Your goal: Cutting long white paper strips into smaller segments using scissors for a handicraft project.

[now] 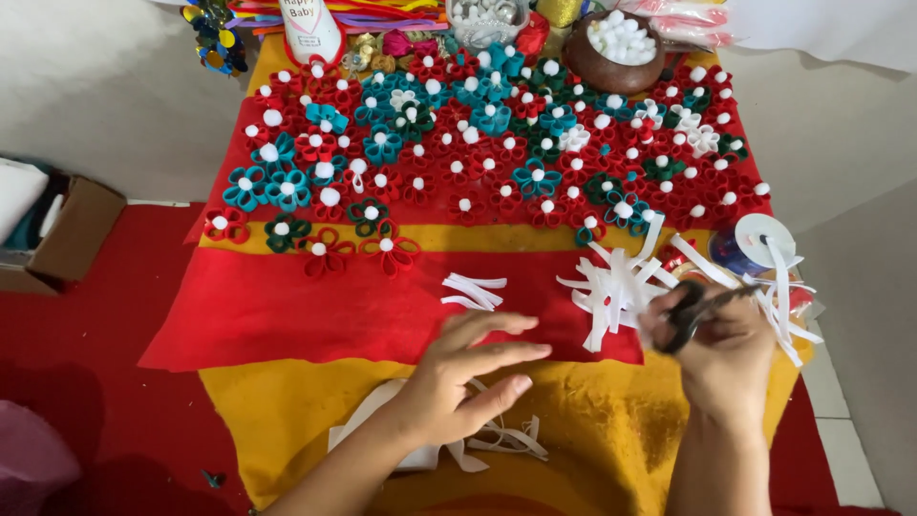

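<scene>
My left hand (468,377) lies flat on the yellow cloth (611,430), fingers spread, over white felt scraps (497,441); it holds nothing. My right hand (721,358) grips black scissors (695,308), blurred, beside a heap of cut white strips (616,287). A smaller bundle of white strips (473,290) lies on the red felt sheet (287,311) just beyond my left fingers. Several white strips (785,301) hang near the right hand.
Many red, teal and green felt flowers (478,143) with white centres cover the far half of the table. A ribbon spool (759,244) sits at right, a brown bowl of white pompoms (621,43) and a glue bottle (310,29) at the back. A cardboard box (67,234) stands at left.
</scene>
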